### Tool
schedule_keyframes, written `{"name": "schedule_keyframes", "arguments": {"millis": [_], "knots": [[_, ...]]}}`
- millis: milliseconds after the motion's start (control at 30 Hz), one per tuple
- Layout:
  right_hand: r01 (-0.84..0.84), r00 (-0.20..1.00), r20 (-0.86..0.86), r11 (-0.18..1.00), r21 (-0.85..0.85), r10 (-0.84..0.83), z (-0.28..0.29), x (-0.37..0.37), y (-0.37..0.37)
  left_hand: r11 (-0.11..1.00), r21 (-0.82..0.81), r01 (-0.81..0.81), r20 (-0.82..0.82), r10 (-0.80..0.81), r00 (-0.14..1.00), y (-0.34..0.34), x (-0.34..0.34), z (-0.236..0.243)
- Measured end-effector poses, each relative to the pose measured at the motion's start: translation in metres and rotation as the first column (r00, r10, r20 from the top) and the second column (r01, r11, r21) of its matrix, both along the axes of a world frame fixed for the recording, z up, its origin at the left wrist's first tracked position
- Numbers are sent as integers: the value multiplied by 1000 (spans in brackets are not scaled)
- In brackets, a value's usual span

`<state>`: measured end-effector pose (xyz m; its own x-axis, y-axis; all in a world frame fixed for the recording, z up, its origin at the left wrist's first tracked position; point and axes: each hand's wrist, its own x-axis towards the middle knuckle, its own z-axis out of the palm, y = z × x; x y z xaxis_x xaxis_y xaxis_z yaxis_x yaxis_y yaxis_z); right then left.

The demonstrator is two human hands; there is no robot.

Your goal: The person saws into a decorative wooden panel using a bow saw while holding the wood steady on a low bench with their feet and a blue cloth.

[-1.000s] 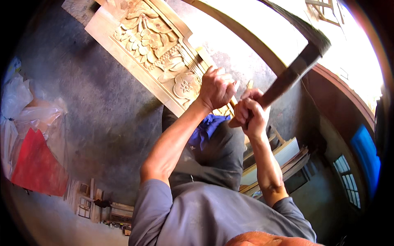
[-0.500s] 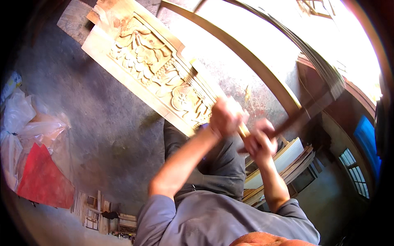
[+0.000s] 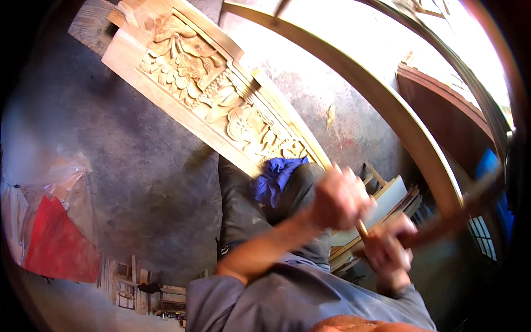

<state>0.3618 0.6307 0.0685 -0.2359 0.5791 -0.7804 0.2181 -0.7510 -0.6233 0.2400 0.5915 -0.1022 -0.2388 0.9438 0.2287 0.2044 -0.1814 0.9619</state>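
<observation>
My right hand (image 3: 390, 249), blurred, is closed round the dark wooden end bar (image 3: 470, 210) of a large frame that looks like a frame saw, with a long pale beam (image 3: 376, 94) and a dark cord arcing upper right. My left hand (image 3: 340, 199) is closed just up-left of it, near a thin pale strip; what it grips is unclear. The carved wooden panel (image 3: 188, 72), with flowers and leaves in relief, lies diagonally up-left of my hands, its lower end by my knees. A bunched blue cloth (image 3: 274, 180) lies there at the panel's end.
Crumpled clear plastic (image 3: 16, 210) and a red sheet (image 3: 61, 243) lie left on the concrete floor (image 3: 138, 166). Boards (image 3: 348, 243) lean at my right, a dark reddish panel (image 3: 420, 99) stands at upper right, and wood pieces (image 3: 138, 288) are at lower left.
Both hands have moved down and right, toward my body, and the long frame has shifted with them, its dark bar now near the right rim. The blue cloth shows more fully.
</observation>
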Motion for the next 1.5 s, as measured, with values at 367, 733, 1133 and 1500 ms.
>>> {"name": "schedule_keyframes", "arguments": {"millis": [367, 733, 1133, 1500], "knots": [[179, 980, -90, 983, 31, -175, -3, 1, -18, 993, -22, 115, -82, -117, 990, -10, -2, 14], [121, 992, -37, 988, 92, -118, -173, -92, 36, 999, 53, -2, -300, 18, 954, 50, -83, -160], [109, 986, -138, 988, 105, -94, -17, 31, -30, 993, -94, 65, -13, -66, 998, -18, 25, 6], [-8, 997, 71, 996, 86, 2, -50, 28, -25, 996, -15, 83, -117, -84, 990, -9, 8, -34]]}}
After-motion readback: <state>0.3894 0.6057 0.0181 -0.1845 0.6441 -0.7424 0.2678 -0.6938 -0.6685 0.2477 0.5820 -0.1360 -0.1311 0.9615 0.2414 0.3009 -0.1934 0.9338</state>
